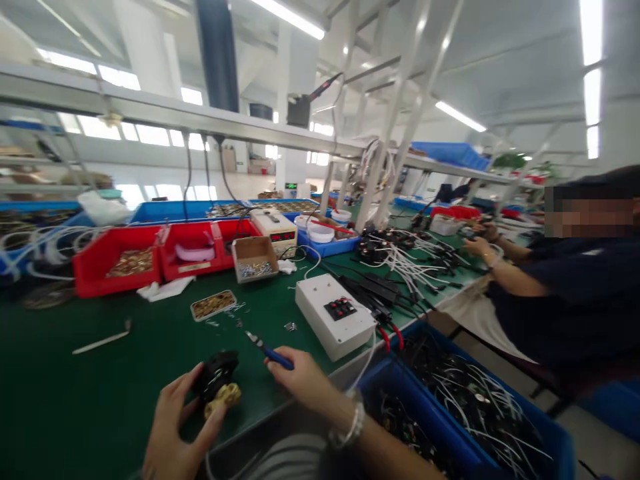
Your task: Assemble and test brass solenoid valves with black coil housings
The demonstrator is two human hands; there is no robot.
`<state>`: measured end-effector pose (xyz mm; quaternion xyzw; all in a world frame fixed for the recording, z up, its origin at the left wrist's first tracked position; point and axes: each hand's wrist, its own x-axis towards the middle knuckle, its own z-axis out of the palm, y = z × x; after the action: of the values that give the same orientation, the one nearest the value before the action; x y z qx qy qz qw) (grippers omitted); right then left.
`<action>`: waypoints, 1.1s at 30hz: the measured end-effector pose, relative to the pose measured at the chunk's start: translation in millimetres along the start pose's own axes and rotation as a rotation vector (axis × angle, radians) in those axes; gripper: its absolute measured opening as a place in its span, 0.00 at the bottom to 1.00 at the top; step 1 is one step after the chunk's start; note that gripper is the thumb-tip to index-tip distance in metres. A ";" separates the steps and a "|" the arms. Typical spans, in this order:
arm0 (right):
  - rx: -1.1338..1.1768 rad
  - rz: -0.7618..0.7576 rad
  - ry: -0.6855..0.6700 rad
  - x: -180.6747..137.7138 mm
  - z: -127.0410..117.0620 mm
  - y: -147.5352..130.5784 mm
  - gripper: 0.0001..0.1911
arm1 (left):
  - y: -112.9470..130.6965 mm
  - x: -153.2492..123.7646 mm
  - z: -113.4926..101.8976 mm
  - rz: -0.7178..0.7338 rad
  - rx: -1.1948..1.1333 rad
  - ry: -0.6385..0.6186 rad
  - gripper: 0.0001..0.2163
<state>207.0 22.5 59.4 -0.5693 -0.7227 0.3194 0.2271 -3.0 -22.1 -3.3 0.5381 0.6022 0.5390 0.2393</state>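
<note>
My left hand (175, 423) is closed around a black part with a brass fitting (223, 398) on its near side, low over the green tabletop. Thumb and fingers grip it from the left. In my right hand (300, 379) is a slim pair of pliers with blue handles (279, 358). Their metal jaws point away to the upper left, apart from the black and brass part. Beyond the pliers lie small metal pieces (291, 327) and a shallow tray (194, 312) of small brass parts.
A white switch box (320, 308) stands right of the pliers. Behind are red bins (90, 267), a cardboard box (255, 250) of screws and a power supply (273, 230). Blue crates (560, 433) hold wired parts at lower right. A co-worker (565, 287) sits at right.
</note>
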 end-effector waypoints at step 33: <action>-0.046 -0.492 0.357 28.9 -24.5 -17.6 0.09 | 0.8 12.8 -6.9 0.010 -0.189 -0.105 0.25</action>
<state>204.8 52.9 88.1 -0.4292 -0.7945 0.1334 0.4083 -12.6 -13.3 3.2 0.5436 0.5328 0.5655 0.3176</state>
